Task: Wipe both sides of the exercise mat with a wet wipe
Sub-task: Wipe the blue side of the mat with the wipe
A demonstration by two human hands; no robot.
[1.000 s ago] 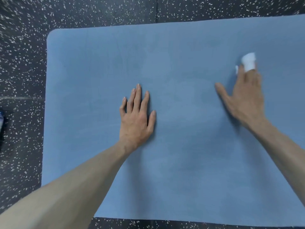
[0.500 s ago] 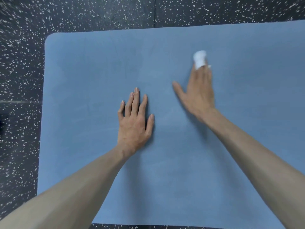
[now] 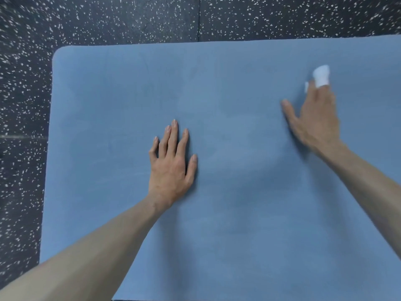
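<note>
A blue exercise mat (image 3: 108, 105) lies flat on the floor and fills most of the view. My left hand (image 3: 172, 168) rests palm down on its middle, fingers spread, holding nothing. My right hand (image 3: 316, 120) is pressed on the mat at the right, blurred by motion. A white wet wipe (image 3: 321, 76) sticks out from under its fingertips, held against the mat's surface. Most of the wipe is hidden beneath the fingers.
Black rubber flooring with white speckles (image 3: 130, 20) surrounds the mat at the top and left. A seam in the floor (image 3: 199, 18) runs up from the mat's far edge. The mat's rounded corner (image 3: 59, 51) sits at the upper left.
My right hand slid the wipe left toward the mat's middle, then back out to the right. My left hand stayed planted on the mat.
</note>
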